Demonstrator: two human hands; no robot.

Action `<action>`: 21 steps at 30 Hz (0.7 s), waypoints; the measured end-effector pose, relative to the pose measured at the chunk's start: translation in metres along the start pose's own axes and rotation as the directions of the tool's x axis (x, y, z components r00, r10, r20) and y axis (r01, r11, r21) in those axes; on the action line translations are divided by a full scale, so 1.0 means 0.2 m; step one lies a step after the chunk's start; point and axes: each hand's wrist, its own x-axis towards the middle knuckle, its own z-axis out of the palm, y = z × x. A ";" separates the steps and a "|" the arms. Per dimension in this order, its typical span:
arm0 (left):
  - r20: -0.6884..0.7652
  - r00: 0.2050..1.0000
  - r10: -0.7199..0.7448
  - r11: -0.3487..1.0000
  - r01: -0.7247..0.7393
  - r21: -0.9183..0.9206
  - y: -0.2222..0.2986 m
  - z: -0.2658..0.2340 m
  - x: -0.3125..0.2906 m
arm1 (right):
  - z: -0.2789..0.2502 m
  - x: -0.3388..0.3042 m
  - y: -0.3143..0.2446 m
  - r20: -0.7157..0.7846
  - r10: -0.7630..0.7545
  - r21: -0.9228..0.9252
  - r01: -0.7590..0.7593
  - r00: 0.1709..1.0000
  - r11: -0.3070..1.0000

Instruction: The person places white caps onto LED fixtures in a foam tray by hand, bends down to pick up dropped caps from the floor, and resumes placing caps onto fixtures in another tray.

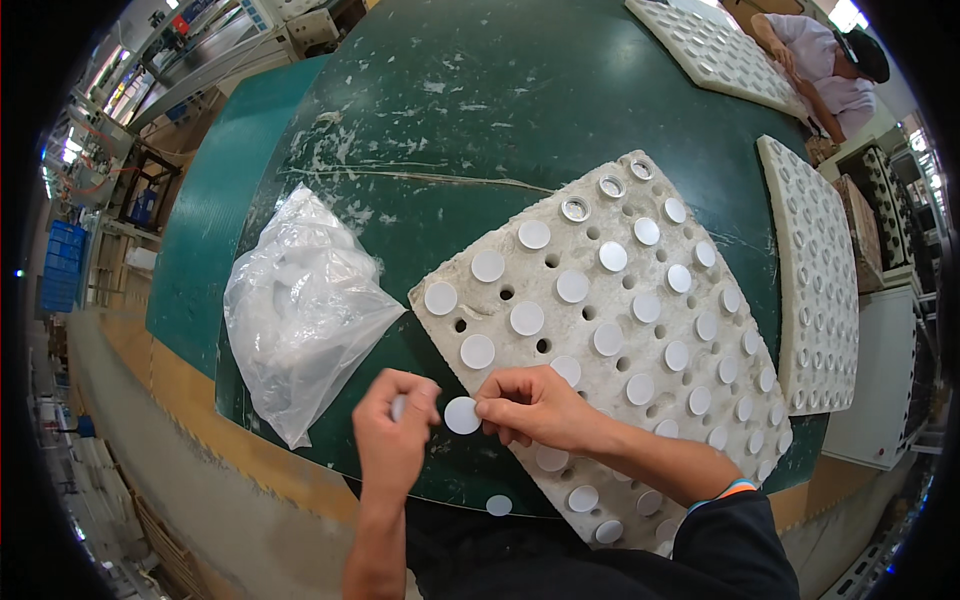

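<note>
My right hand [540, 403] pinches a thin round white disc [462, 415] by its edge between thumb and fingers. Close by on the left, my left hand [390, 430] has its fingers closed around another white disc [399, 407], partly hidden and slightly blurred. Beneath my right forearm lies a pale, rough slab [585, 258] with rows of round pieces and small dark holes. Most of those pieces show flat white tops, such as the white disc [488, 266]. Three at the far corner show shiny metal rims, among them a metal ring [575, 209].
A clear plastic bag [300, 310] with whitish contents lies left of the slab on the green table [420, 130]. One loose disc [499, 505] is near the table's front edge. Similar slabs [820, 290] stand at the right and far right, where another person [825, 70] works.
</note>
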 end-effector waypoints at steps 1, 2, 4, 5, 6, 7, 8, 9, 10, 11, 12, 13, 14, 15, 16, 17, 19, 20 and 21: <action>-0.080 0.997 -0.018 0.999 0.014 -0.045 0.00 -0.03 0.02 | 0.00 0.00 0.00 -0.001 0.001 0.002 -0.001 1.000 1.000; -0.162 0.986 -0.039 0.996 0.024 -0.089 0.01 -0.05 0.03 | 0.00 0.00 0.00 0.010 0.026 0.049 -0.026 1.000 0.998; -0.191 0.980 -0.064 0.992 0.043 -0.115 0.05 -0.05 0.02 | 0.00 0.00 0.01 0.024 0.050 0.099 -0.052 0.998 0.994; -0.177 0.984 -0.034 0.996 0.018 -0.091 0.06 -0.04 0.01 | -0.01 0.00 0.01 0.024 0.045 0.116 -0.047 0.999 0.992; -0.162 0.987 -0.005 0.998 -0.006 -0.066 0.07 -0.03 0.01 | -0.01 0.00 0.02 0.024 0.040 0.135 -0.043 0.999 0.990; -0.124 0.992 -0.033 0.998 0.026 -0.061 0.07 -0.02 0.00 | -0.01 0.00 0.02 0.023 0.038 0.137 -0.041 0.999 0.990; -0.123 0.992 -0.032 0.998 0.025 -0.056 0.07 -0.03 -0.01 | -0.01 0.00 0.02 0.019 0.027 0.128 -0.030 0.999 0.991; -0.061 0.997 -0.044 0.997 0.040 -0.065 0.07 -0.03 -0.02 | -0.01 0.00 0.03 0.016 0.017 0.119 -0.019 1.000 0.993; 0.003 0.998 -0.056 0.996 0.056 -0.072 0.06 -0.03 -0.02 | -0.01 0.00 0.03 0.015 0.014 0.123 -0.016 1.000 0.992; 0.033 0.994 -0.102 0.991 0.105 -0.086 0.08 -0.02 -0.04 | 0.00 -0.01 0.02 0.007 -0.005 0.107 0.004 1.000 0.994; 0.033 0.994 -0.104 0.991 0.106 -0.082 0.07 -0.02 -0.04 | 0.00 -0.01 0.02 -0.001 -0.025 0.091 0.025 1.000 0.996; 0.048 0.994 -0.098 0.992 0.101 -0.074 0.07 -0.02 -0.05 | 0.00 -0.01 0.02 0.000 -0.026 0.096 0.025 1.000 0.995; 0.062 0.994 -0.092 0.993 0.096 -0.067 0.06 -0.02 -0.05 | -0.01 0.00 0.02 0.000 -0.033 0.086 0.033 0.999 0.996; 0.050 0.993 -0.103 0.993 0.106 -0.054 0.08 -0.02 -0.05 | -0.01 0.00 0.02 0.001 -0.040 0.076 0.040 0.999 0.996; 0.051 0.993 -0.104 0.993 0.107 -0.050 0.08 -0.01 -0.05 | -0.01 0.00 0.02 0.001 -0.041 0.080 0.041 0.999 0.996; 0.043 0.994 -0.102 0.994 0.103 -0.033 0.08 -0.01 -0.05 | -0.01 0.01 0.02 -0.003 -0.045 0.082 0.045 0.999 0.996; 0.040 0.995 -0.096 0.995 0.097 -0.017 0.09 0.00 -0.04 | -0.02 0.01 0.02 -0.011 -0.050 0.083 0.051 0.999 0.995; 0.042 0.994 -0.101 0.995 0.101 0.010 0.09 0.01 -0.03 | -0.04 0.00 0.03 0.003 -0.050 0.078 0.050 0.999 0.996; 0.047 0.994 -0.103 0.994 0.102 0.034 0.11 0.02 -0.03 | -0.05 -0.01 0.02 0.014 -0.051 0.071 0.050 0.999 0.996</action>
